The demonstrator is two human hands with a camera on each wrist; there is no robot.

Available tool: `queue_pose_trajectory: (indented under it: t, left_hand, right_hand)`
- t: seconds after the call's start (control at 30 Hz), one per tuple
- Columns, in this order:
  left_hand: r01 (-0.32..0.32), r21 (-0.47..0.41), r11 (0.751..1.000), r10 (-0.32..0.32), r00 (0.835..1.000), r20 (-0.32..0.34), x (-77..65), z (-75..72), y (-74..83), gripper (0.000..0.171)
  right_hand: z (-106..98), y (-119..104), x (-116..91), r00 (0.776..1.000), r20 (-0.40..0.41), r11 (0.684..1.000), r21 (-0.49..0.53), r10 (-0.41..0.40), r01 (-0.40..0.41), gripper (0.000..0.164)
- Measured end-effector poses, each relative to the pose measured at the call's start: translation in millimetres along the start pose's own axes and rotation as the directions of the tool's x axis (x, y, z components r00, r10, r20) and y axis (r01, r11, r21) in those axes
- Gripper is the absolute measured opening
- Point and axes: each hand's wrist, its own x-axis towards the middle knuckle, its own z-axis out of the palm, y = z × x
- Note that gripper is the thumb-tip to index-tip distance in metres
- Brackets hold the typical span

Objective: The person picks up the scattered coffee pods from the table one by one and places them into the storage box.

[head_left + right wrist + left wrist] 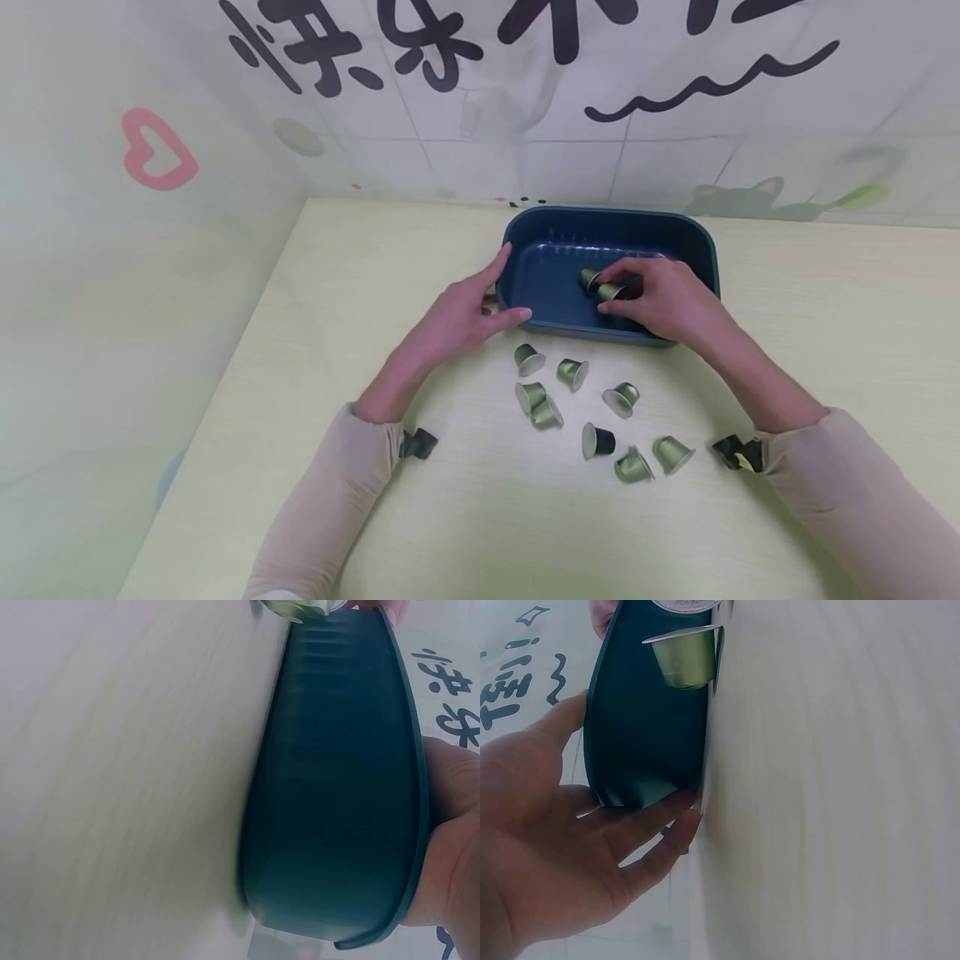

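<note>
A dark blue rectangular basin stands near the back of the table. My left hand rests on its left end, thumb on the front rim and fairly straight fingers against the end wall; the left wrist view shows these fingers spread. Inside the basin, my right hand pinches a green coffee capsule between thumb and index finger. A second green capsule lies beside it on the basin floor. In the right wrist view, the basin's side wall hides that hand's fingertips.
Several green capsules, such as one near the basin and one farther right, are scattered on the pale wooden table. One black capsule lies on its side among them. A wall with black lettering rises behind the basin.
</note>
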Motion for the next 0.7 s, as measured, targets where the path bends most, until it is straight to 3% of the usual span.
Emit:
queue_pose_trajectory:
  t: [0.7]
  left_hand:
    - [0.006,-0.006,1.0,-0.006,1.0,-0.002,-0.6,0.7,0.2,0.092]
  right_hand:
    - [0.5,3.1,2.7,1.0,0.003,1.0,-0.022,-0.012,0.012,0.028]
